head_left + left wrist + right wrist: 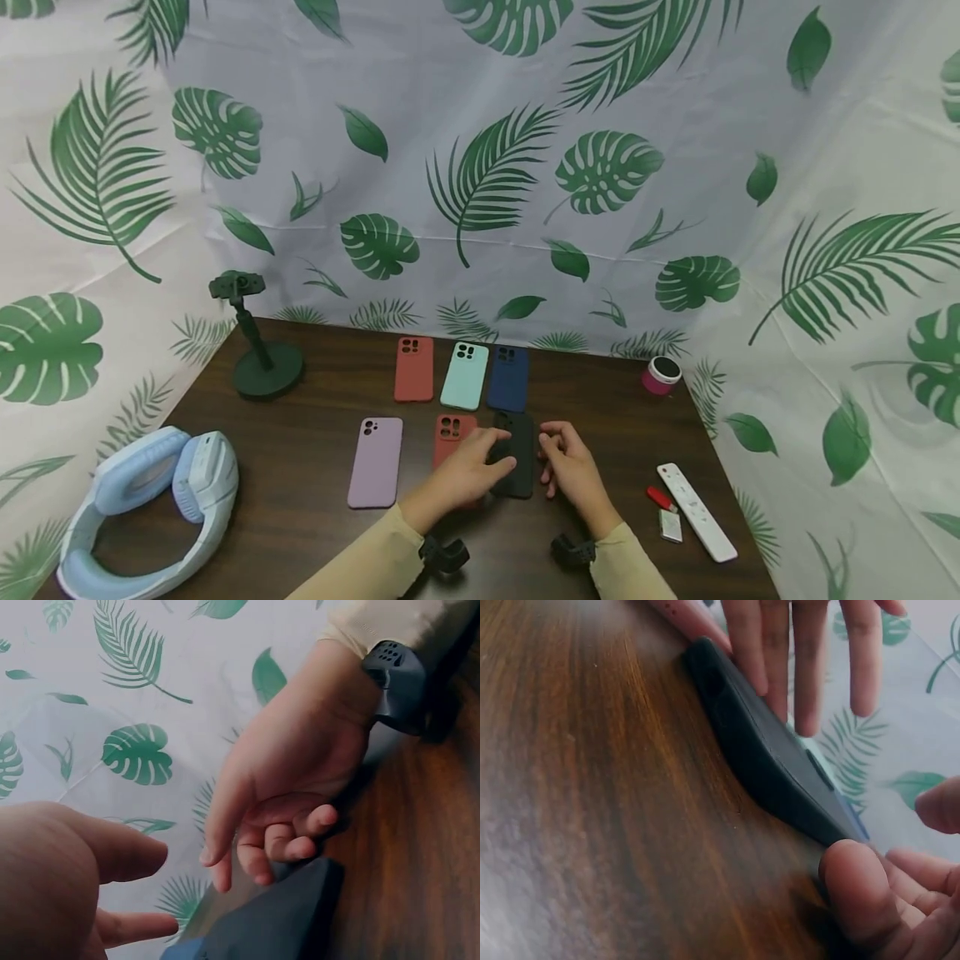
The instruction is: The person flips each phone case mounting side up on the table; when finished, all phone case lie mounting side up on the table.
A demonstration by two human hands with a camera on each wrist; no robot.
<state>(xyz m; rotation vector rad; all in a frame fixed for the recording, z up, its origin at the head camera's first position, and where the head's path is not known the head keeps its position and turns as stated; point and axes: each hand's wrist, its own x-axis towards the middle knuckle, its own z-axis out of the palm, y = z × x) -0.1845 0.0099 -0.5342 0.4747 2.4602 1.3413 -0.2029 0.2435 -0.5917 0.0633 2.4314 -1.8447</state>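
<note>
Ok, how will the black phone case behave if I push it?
The black phone case will likely slide, not roll, since it lies flat. Its slim profile suggests it's light; its dull finish hints at decent traction.

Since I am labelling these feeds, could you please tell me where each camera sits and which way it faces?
Head: worn on the head, facing forward and down at the table; both sleeves, left grip and right grip show.
Left wrist: worn there, facing the right grip and black case; part of the left grip shows at left.
Right wrist: worn there, facing the left grip and black case; part of the right grip shows lower right.
Both wrist views share the black case, from opposite sides.
</note>
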